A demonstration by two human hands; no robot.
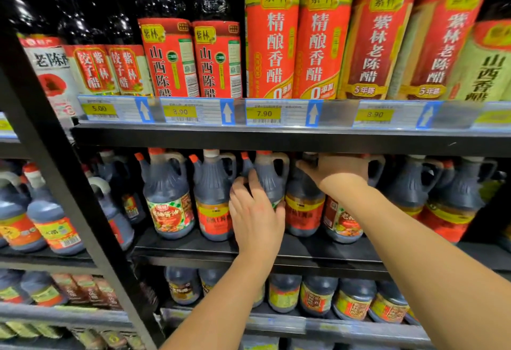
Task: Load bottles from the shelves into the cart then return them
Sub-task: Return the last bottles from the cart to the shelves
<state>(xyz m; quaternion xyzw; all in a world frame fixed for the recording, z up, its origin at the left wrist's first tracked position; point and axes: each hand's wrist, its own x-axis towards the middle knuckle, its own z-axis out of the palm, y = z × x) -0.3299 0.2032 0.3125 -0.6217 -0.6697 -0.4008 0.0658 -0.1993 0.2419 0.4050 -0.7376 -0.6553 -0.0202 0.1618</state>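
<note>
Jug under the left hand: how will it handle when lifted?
Probably heavy: the jug looks full of dark liquid to the neck. Likely stiff plastic, with a moulded handle to grab. Its smooth body could slip in the left hand.

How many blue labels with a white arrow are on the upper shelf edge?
4 blue labels with white arrows, one right of each yellow price: 5.00, 3.90, 7.90, 8.90. More may lie beyond the frame.

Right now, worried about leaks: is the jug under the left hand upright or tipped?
Upright: the jug has its red cap on top and its handle vertical; the left hand hides its base.
</note>
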